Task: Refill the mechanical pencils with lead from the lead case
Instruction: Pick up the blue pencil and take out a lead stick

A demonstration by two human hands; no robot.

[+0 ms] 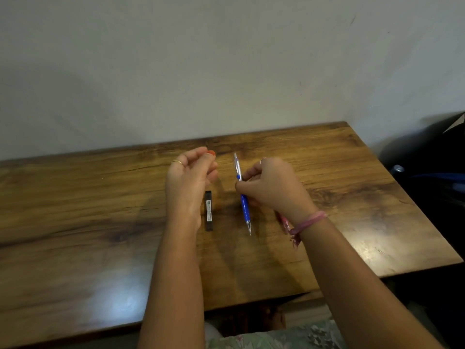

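Observation:
My right hand [273,188] grips a blue mechanical pencil [244,206] by its middle, held above the table with its metal tip toward me and its clear upper end pointing away. My left hand [190,176] is raised to the left of it with fingers curled and fingertips pinched together; whether they hold a lead I cannot tell. A black lead case [208,210] lies flat on the wooden table [88,222] just right of my left wrist. Part of a pink pencil [283,222] lies on the table under my right wrist, mostly hidden.
The table backs onto a plain wall [226,59]. A dark bag or chair [427,172] stands off the table's right edge. A pink thread band [308,222] circles my right wrist.

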